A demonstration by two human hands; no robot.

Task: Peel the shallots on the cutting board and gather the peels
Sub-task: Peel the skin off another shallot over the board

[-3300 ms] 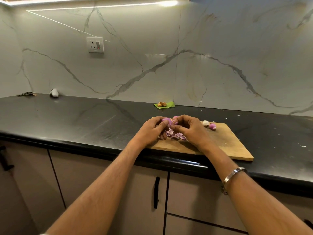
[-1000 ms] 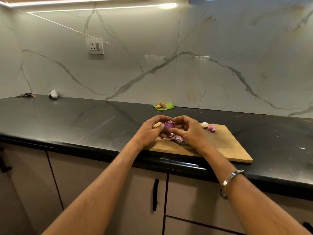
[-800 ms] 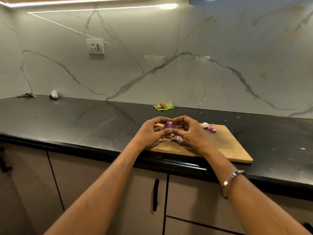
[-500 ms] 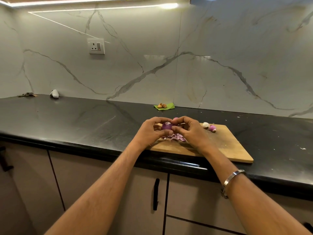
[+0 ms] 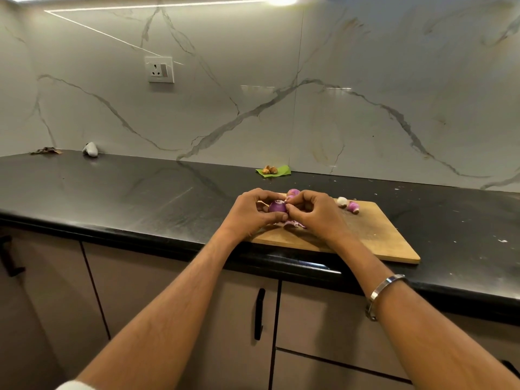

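Observation:
A purple shallot (image 5: 277,206) is held just above the left end of the wooden cutting board (image 5: 374,237). My left hand (image 5: 250,213) grips it from the left with curled fingers. My right hand (image 5: 312,213) pinches at its right side with thumb and fingertips. Under my hands lies a small heap of purple peels (image 5: 294,224), partly hidden. Another shallot (image 5: 293,192) peeks out behind my right hand. On the board's far side lie a pale peeled piece (image 5: 342,202) and a pink shallot (image 5: 352,207).
The board sits near the front edge of a black countertop (image 5: 140,198). A green leaf with small brown bits (image 5: 272,170) lies by the marble wall. Far left lie a white object (image 5: 90,149) and dark scraps (image 5: 45,150). Cabinet doors with black handles (image 5: 259,313) are below.
My hands stayed together over the board's left end, turning the shallot slightly between the fingers. My right fingertips shifted onto its right side. The view shifted a little.

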